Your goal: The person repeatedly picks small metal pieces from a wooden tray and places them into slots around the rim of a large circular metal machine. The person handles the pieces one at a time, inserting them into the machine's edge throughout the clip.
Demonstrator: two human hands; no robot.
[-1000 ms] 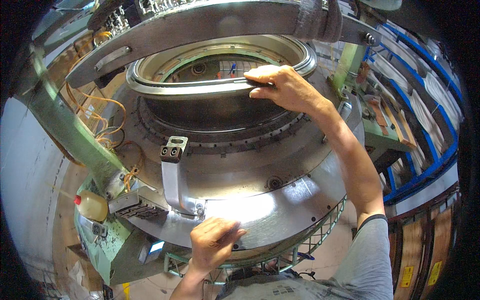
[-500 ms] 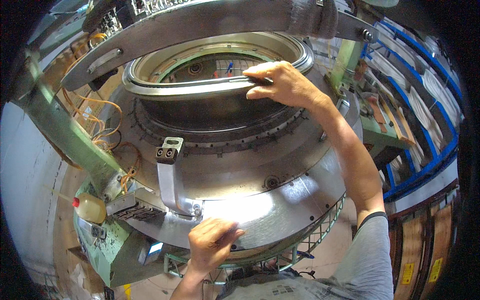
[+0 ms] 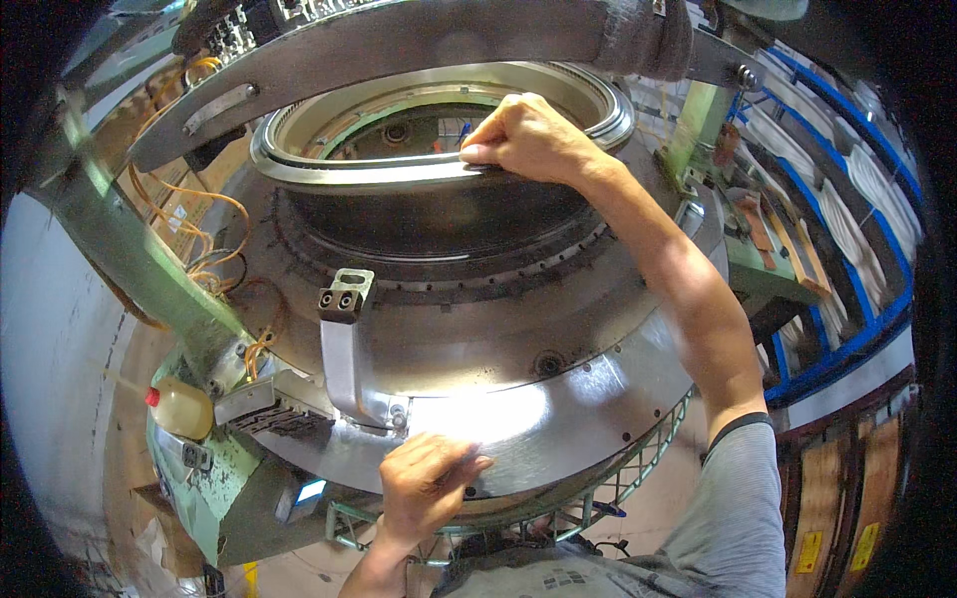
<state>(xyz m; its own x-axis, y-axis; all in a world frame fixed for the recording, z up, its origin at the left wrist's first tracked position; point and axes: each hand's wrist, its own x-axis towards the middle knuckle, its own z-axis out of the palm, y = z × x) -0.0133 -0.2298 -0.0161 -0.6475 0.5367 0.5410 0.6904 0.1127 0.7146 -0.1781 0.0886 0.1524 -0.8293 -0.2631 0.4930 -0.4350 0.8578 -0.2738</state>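
Observation:
At the far side, my right hand [image 3: 523, 140] reaches over a round metal ring [image 3: 349, 176] that tops a dark drum. Its thumb and fingers are pinched together at the near rim, and whatever lies between them is hidden. My left hand [image 3: 427, 482] hovers at the front edge of the wide, shiny metal plate [image 3: 558, 424] around the drum. Those fingers are curled in, and I cannot see if they hold anything. A bent metal bracket [image 3: 344, 369] with two holes in its dark head stands on the plate, beyond and left of the left hand.
A curved steel bar [image 3: 399, 60] crosses above the ring. Left are a green machine leg [image 3: 150, 259], orange cables [image 3: 239, 214] and a pale bottle with a red cap [image 3: 184, 411]. Blue-framed racks [image 3: 847, 219] hold white material on the right. Green lattice [image 3: 638, 468] runs below the plate.
My right hand has slid left along the ring's rim, and its spread thumb and fingers have come together. The left hand has barely moved. The view has shifted slightly.

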